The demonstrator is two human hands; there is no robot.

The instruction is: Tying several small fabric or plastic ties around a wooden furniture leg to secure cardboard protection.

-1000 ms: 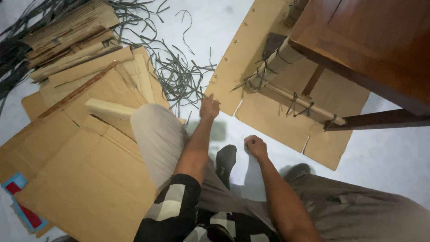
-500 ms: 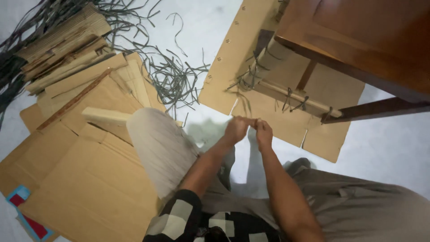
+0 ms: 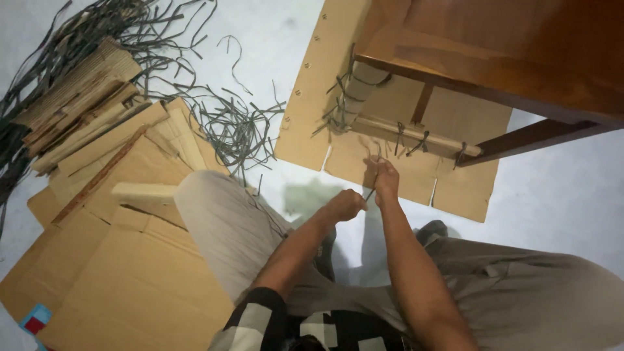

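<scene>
Floor: pale floor, lying under tan cardboard sheets and grey straps.
Left hand: closing around a thin strap.
Right hand: pinching the same thin strap, resting on flat cardboard beneath wooden furniture.
Label: red-and-blue patch showing bottom left.

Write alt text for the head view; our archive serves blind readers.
Seen from above, a seated person's left hand and right hand pinch a thin dark strip over a cardboard sheet on a pale floor. A wooden table stands above; loose strips and stacked cardboard lie left.
</scene>
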